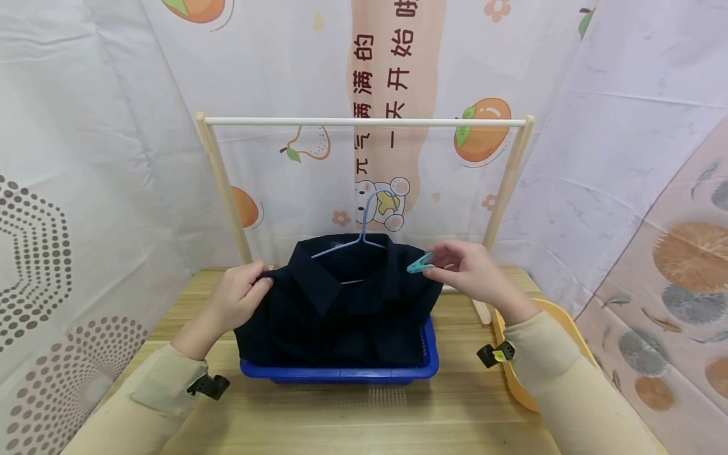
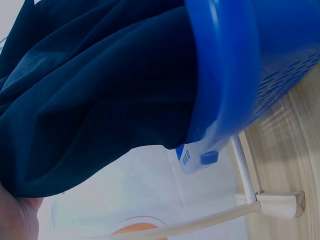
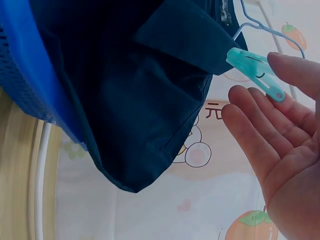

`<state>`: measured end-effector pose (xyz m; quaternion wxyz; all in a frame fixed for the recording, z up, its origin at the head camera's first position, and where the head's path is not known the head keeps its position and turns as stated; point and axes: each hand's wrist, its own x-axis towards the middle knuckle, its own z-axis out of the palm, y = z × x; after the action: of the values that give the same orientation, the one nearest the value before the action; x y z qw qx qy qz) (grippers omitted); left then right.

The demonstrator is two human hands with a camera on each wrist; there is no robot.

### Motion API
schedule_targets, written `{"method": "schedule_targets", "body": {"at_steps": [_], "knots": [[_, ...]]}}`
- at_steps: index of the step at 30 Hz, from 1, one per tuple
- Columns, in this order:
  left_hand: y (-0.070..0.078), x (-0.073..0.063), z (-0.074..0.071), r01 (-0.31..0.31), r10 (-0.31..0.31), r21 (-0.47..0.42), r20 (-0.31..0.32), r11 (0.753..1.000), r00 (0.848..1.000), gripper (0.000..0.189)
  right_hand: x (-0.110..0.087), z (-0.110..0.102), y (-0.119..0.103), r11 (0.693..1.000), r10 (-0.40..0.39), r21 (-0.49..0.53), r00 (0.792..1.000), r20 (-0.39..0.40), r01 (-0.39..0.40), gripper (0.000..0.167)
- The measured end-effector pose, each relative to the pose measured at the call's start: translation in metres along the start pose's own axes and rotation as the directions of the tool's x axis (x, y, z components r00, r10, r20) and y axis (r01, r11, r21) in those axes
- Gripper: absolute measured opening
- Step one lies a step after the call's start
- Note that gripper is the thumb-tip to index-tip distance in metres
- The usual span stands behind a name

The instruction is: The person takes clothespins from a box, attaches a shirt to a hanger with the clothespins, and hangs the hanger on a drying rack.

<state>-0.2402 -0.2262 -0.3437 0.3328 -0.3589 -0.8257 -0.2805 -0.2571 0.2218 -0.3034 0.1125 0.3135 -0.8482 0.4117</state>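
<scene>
A dark navy collared shirt (image 1: 347, 316) sits on a pale blue wire hanger (image 1: 364, 221), its lower part bunched in a blue basket (image 1: 341, 374). My left hand (image 1: 241, 292) grips the shirt at its left shoulder, thumb and fingers closed on the cloth. In the right wrist view, my right hand (image 3: 285, 130) pinches a turquoise clothespin (image 3: 255, 72) between thumb and index finger, with the other fingers extended. The clothespin's tip overlaps the shirt's right shoulder in the head view. In the left wrist view only part of the left hand (image 2: 17, 217) shows at the corner.
Behind the basket stands a wooden rack with a white horizontal bar (image 1: 364, 122). A yellow basket (image 1: 523, 392) is on the right, partly behind the right forearm. Patterned curtains surround the wooden table (image 1: 318, 420). A white object with a blue part (image 2: 197, 157) stands behind the blue basket.
</scene>
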Motion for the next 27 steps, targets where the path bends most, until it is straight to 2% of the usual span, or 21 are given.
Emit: {"method": "schedule_targets", "body": {"at_steps": [12, 27], "knots": [[0.0, 0.0, -0.001, -0.004, 0.004, -0.001, 0.0, 1.0, 1.0, 0.028, 0.008, 0.006, -0.012, 1.0, -0.007, 0.027, 1.0, 0.02, 0.007, 0.027], [0.002, 0.001, -0.001, -0.021, 0.021, 0.005, 0.003, 1.0, 1.0, 0.029, 0.016, 0.016, -0.014, 0.999, -0.037, 0.04, 0.999, 0.034, 0.036, 0.03]]}}
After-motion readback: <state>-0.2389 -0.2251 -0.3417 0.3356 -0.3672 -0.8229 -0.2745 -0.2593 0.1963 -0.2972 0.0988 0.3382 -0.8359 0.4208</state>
